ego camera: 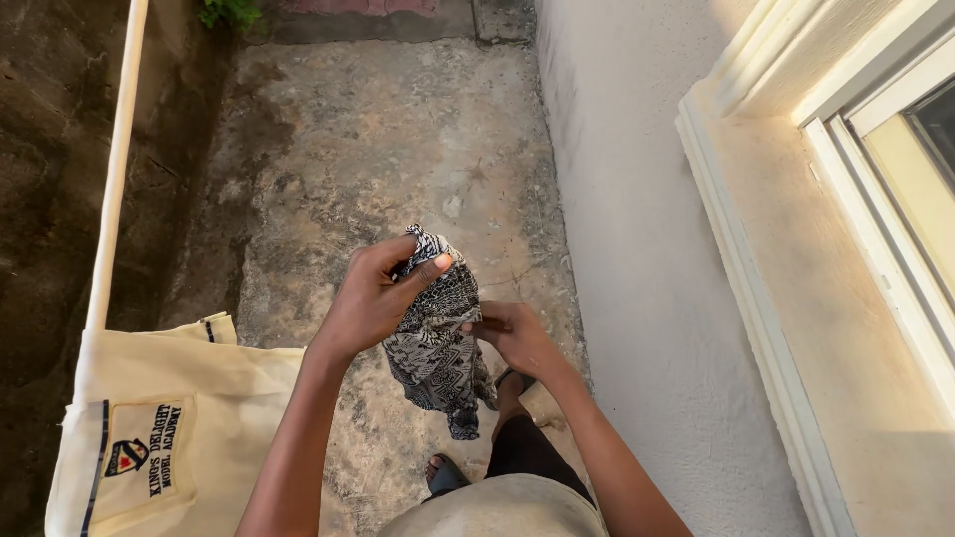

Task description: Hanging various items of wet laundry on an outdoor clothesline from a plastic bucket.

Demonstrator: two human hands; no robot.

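A small black-and-white patterned cloth (436, 343) is shown held in front of the body, above a stained concrete floor (378, 149). The upper edge of the cloth is gripped by the left hand (376, 298), whose fingers are closed over the bunched fabric with the thumb laid across the top. The right hand (515, 336) is placed at the right edge of the cloth, about midway down, with the fingers pinched narrowly on the fabric. The lower part of the cloth is seen hanging loose between the two forearms.

To the left, a cream-coloured garment (164, 428) with dark piping and a stitched chest pocket bearing a badge is draped over a white rail (114, 169); it is set apart from the hands. To the right, a rough plastered white wall (637, 249) is bordered by a window sill and frame (846, 199) lit by warm sunlight. Below the hands, two sandalled feet (443, 475) are visible on the floor. A patch of green plant (229, 12) appears at the top edge.
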